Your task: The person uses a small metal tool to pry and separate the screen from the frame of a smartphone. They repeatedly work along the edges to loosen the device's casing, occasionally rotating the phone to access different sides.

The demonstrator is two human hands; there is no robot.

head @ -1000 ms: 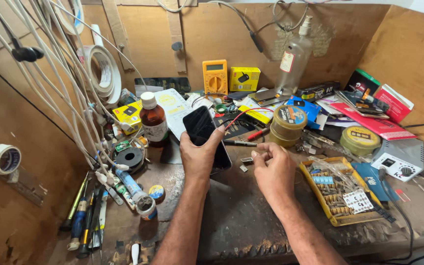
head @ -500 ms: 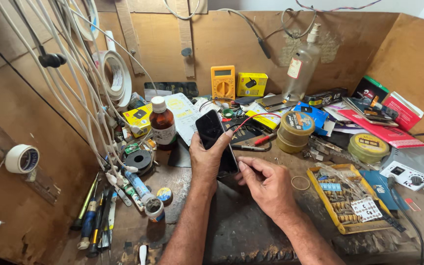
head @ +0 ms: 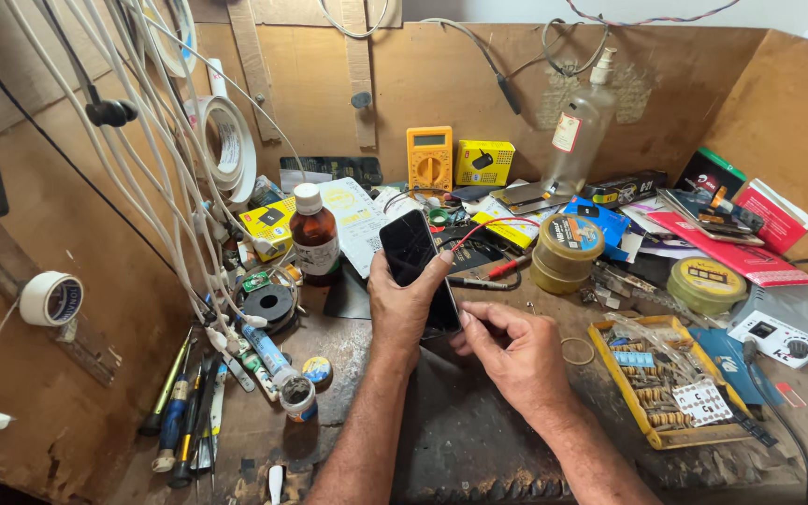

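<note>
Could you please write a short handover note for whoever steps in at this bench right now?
Left hand: grips a black smartphone, held upright above the workbench, dark screen toward the camera.
Right hand: fingertips at the phone's lower edge, apparently pinching something small; too small to tell what.
Nearby: brown glass bottle to the left, yellow multimeter at the back wall, yellow parts tray to the right, screwdrivers at the left edge.
Done: phone is picked up and in hand; it looks closed.
Left: no opening or removed part is visible yet.
</note>
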